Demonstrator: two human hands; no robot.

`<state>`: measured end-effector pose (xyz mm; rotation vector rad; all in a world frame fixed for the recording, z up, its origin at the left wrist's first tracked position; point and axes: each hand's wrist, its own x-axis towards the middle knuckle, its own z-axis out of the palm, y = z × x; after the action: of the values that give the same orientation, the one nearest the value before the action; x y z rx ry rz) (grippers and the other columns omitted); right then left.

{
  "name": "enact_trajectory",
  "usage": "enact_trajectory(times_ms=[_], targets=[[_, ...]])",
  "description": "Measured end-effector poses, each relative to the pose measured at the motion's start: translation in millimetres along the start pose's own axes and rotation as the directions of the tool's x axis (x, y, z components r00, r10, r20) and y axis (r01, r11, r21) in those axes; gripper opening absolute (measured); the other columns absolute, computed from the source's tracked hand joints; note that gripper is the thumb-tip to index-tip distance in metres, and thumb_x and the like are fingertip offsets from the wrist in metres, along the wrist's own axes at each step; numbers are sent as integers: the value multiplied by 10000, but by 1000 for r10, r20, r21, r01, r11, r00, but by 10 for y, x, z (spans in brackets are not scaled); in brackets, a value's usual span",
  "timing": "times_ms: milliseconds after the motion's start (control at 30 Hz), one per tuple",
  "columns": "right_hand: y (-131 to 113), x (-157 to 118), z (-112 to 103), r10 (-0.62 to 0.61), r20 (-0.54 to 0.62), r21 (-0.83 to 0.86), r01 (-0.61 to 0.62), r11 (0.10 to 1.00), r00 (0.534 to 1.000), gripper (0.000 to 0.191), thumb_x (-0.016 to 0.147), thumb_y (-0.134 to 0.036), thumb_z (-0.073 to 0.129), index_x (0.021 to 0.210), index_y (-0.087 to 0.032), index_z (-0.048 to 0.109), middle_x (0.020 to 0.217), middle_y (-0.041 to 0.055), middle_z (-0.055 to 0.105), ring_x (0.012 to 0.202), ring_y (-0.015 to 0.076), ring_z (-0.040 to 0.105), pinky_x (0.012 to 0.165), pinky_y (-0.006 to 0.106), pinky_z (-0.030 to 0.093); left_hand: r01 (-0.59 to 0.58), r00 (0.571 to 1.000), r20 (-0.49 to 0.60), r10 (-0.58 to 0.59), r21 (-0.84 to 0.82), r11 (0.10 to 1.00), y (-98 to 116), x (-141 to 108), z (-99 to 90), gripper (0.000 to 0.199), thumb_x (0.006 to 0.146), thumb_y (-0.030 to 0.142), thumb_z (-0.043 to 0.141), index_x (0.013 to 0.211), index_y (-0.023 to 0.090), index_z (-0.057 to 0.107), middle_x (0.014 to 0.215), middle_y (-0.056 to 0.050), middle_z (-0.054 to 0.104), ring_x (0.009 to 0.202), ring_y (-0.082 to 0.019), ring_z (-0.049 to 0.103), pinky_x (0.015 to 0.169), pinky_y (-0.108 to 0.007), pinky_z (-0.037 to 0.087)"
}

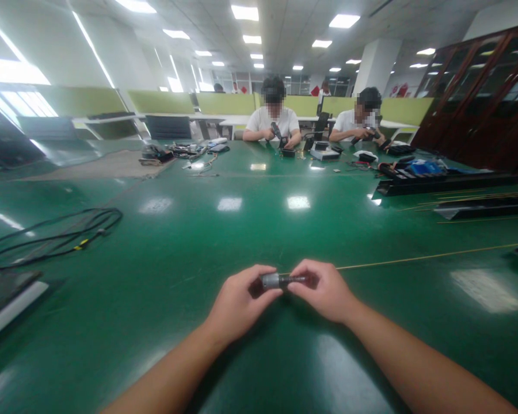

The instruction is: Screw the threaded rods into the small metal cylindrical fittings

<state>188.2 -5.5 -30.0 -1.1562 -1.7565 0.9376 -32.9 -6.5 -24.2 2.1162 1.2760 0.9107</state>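
Note:
Between my two hands, just above the green table [259,230], is a small grey and black cylinder [271,281] lying crosswise. My left hand [242,299] pinches its grey end between thumb and fingers. At the darker, narrower end, my right hand [323,287] closes its thumb and fingertips. The cylinder's exact kind is too small and blurred to tell, and my fingers cover both its ends. A thin yellow rod [414,257] runs from behind my right hand toward the right edge; I cannot tell whether the hand touches it.
Left are a coiled black cable [107,221] and a dark, white-edged object [17,310]. Black channels [440,183] and thin rods lie right. Across the table, two people in white shirts handle tools near a grey device [326,152]. Mixed parts [190,150] lie far left.

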Motion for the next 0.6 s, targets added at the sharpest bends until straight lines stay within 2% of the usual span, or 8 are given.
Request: enact_trajectory(times_ms=[600], targets=[[-11, -4, 1, 15, -59, -8, -15, 1000, 998, 58, 784, -227, 698, 794, -171, 686, 701, 11, 672, 608, 145, 578, 583, 248, 440, -10, 997, -70, 10, 0, 1000, -3, 5, -9, 303, 834, 346, 724, 1124, 269, 681, 1072, -16, 724, 945, -193, 677, 891, -319, 539]])
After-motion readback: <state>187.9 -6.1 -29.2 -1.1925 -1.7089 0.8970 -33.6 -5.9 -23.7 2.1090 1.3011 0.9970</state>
